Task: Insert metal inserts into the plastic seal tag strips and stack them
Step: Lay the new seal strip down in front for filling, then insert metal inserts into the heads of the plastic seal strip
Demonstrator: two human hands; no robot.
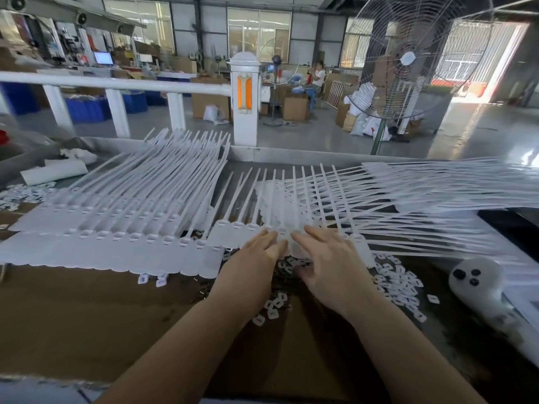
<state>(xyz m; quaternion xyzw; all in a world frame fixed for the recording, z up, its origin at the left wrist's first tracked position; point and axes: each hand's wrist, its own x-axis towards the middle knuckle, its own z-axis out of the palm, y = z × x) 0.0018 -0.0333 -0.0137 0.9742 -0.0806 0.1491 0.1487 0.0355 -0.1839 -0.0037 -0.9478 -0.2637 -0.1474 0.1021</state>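
As both hands reach forward side by side, the left hand (258, 252) and right hand (326, 258) lie with fingers nearly straight and spread on the tag end of one strip (280, 228) at the centre of the tabletop (87, 310). Neither hand visibly pinches anything; whether an insert sits under a fingertip cannot be told. The strip's row of tags runs left to right just past the fingertips, and its long tails point away from the person toward the far rim. Both hands are about equally near it, the right slightly further forward. Loose inserts (399, 281) lie scattered under and right of the wrists, within easy reach of the right hand. To the left a stack (116, 228) of strips lies with tails angled up and right, so the stacking move likely goes leftward. More strips (437, 188) fan across the right side, beside a white controller (478, 281). A fan (408, 59) stands beyond the tabletop.
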